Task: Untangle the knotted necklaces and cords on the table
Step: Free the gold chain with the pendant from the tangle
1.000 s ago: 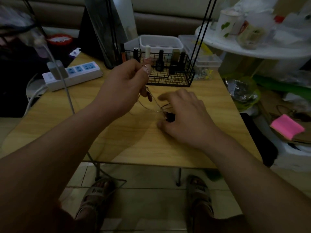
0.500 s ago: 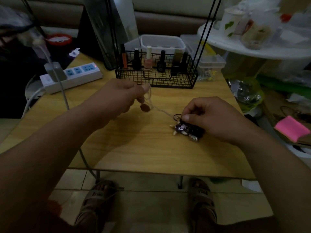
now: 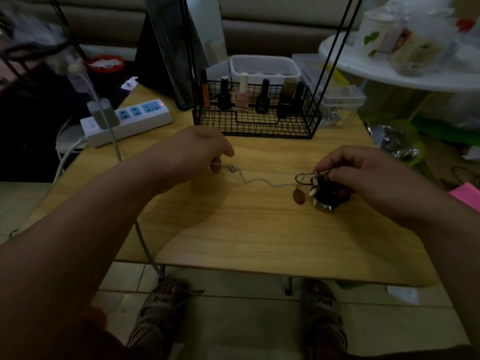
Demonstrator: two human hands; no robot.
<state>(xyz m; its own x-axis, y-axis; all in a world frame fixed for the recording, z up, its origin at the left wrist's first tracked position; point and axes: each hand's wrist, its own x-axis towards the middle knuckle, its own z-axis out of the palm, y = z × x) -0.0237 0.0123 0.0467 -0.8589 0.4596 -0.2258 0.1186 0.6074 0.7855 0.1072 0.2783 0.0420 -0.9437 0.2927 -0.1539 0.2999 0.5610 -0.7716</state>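
Bench (image 3: 259,242) with a tangle (image 3: 327,196) of necklaces at its right side.

We list, largest first: a pale wood bench. At its far edge stands a black wire basket (image 3: 259,126) holding upright bottles (image 3: 242,97). Left of the basket lies a white power strip (image 3: 130,123) with a plug in it. Hands: the left hand (image 3: 197,149), fingers curled, pinches one end of a thin silver chain (image 3: 259,180) just above the wood, left of centre. The right hand (image 3: 363,172) pinches the cords at the top of the dark tangle, which sits on the bench below its fingers. The chain runs between the two hands, one strand nearly straight, the other slack and wavy on the wood, and it enters the tangle. A brown oval pendant (image 3: 298,196) lies just beside the tangle, on its left.
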